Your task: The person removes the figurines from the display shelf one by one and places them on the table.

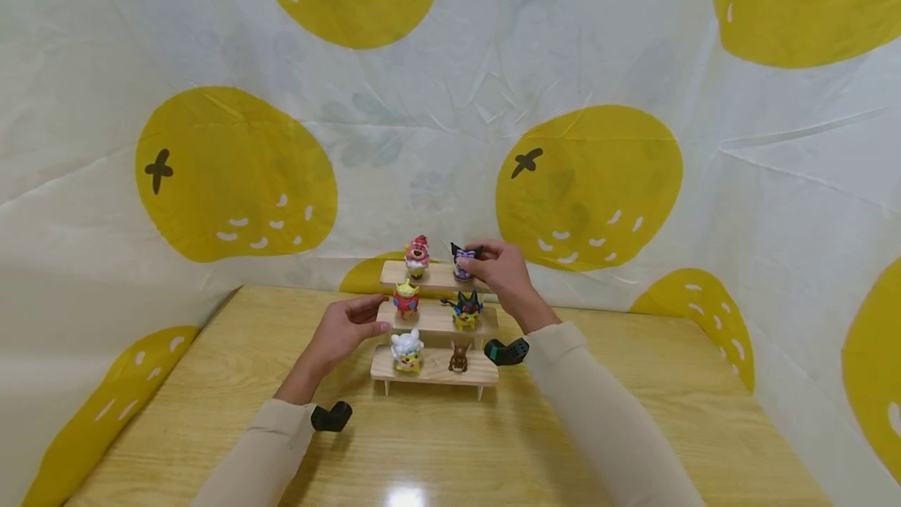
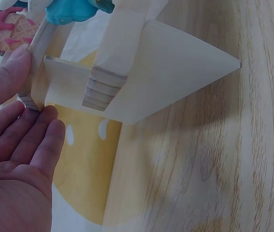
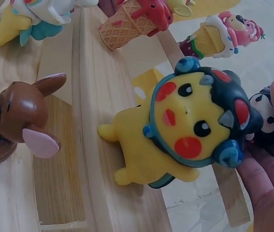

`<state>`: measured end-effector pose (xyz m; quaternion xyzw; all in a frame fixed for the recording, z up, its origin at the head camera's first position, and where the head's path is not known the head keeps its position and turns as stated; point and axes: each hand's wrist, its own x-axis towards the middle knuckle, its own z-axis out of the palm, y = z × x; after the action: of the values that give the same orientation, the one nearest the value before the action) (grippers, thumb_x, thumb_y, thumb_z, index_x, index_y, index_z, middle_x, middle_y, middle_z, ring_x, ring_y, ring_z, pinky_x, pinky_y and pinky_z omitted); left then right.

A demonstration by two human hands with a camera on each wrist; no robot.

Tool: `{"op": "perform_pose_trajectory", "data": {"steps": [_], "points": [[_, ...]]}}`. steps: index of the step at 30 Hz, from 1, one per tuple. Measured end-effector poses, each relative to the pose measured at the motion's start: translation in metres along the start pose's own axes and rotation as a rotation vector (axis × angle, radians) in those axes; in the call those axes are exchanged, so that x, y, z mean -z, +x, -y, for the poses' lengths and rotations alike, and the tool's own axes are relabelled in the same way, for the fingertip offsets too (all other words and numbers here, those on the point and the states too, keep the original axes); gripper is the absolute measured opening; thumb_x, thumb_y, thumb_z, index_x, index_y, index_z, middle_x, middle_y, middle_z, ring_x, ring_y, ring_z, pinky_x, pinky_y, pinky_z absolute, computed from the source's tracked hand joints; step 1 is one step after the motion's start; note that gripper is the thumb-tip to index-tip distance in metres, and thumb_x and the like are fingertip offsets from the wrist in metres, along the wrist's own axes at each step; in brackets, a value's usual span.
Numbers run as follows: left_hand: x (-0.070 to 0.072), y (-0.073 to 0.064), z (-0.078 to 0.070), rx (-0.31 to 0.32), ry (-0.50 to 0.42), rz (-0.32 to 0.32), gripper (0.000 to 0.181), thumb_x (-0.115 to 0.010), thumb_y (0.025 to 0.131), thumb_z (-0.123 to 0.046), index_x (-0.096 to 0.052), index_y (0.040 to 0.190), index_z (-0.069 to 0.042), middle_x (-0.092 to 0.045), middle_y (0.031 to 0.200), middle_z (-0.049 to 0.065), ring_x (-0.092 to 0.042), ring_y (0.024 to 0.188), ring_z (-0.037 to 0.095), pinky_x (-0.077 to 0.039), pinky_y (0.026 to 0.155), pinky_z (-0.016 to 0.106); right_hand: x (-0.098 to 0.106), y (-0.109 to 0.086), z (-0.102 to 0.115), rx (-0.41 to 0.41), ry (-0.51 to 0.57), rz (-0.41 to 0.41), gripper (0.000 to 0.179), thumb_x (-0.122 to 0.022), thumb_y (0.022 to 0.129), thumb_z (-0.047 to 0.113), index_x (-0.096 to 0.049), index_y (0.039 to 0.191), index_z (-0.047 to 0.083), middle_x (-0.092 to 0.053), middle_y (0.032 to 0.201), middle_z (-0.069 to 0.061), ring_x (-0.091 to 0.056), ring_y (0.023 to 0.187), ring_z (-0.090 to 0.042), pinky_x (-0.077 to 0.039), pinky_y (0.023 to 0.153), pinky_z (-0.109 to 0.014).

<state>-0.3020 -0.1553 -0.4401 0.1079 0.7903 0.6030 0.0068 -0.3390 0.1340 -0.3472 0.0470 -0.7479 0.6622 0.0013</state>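
A tiered wooden display stand (image 1: pixel 434 370) bears small toy figurines on its three shelves. My right hand (image 1: pixel 503 268) pinches a black-and-purple figurine (image 1: pixel 464 263) at the right of the top shelf; in the right wrist view it is partly hidden behind a yellow figurine in a dark hood (image 3: pixel 185 125). My left hand (image 1: pixel 345 335) is at the left end of the middle shelf. In the left wrist view, its thumb (image 2: pixel 18 67) lies against a shelf board's end while the fingers (image 2: pixel 40 130) reach under it, holding the stand there.
A pink bear figurine (image 1: pixel 417 257) stands top left, a red one (image 1: pixel 406 300) below it. On the bottom shelf are a white-hooded figurine (image 1: pixel 407 352) and a brown, big-eared one (image 1: pixel 459 357). Patterned cloth (image 1: pixel 422 178) hangs behind the wooden table (image 1: pixel 422 452).
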Motion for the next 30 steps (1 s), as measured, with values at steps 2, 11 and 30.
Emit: {"op": "perform_pose_trajectory", "data": {"steps": [2,11,30], "points": [[0.001,0.0,0.0,-0.002,-0.004,0.003,0.057,-0.078,0.094,-0.012,-0.059,0.147,-0.002,-0.058,0.152,0.02,-0.056,0.141,0.036,-0.051,0.113,0.042,0.0,0.001,0.001,-0.004,0.004,-0.005,0.032,-0.075,0.097,0.007,-0.072,0.128,0.004,-0.072,0.128,-0.02,-0.072,0.099,-0.014,-0.063,0.094,-0.032],[0.001,-0.001,-0.002,0.002,0.001,0.02,0.058,-0.077,0.096,-0.016,-0.058,0.149,-0.003,-0.055,0.154,0.02,-0.054,0.143,0.037,-0.05,0.114,0.044,0.005,-0.001,0.003,-0.013,0.003,-0.014,0.03,-0.075,0.096,0.007,-0.073,0.126,0.003,-0.073,0.125,-0.02,-0.072,0.094,-0.012,-0.064,0.088,-0.028],[0.0,-0.002,-0.001,-0.003,0.017,0.008,0.058,-0.078,0.095,-0.014,-0.058,0.148,-0.003,-0.055,0.154,0.02,-0.052,0.145,0.037,-0.05,0.114,0.042,0.015,-0.004,0.004,-0.01,0.004,-0.006,0.032,-0.076,0.095,0.006,-0.073,0.127,0.001,-0.073,0.127,-0.021,-0.072,0.094,-0.012,-0.064,0.093,-0.033]]}}
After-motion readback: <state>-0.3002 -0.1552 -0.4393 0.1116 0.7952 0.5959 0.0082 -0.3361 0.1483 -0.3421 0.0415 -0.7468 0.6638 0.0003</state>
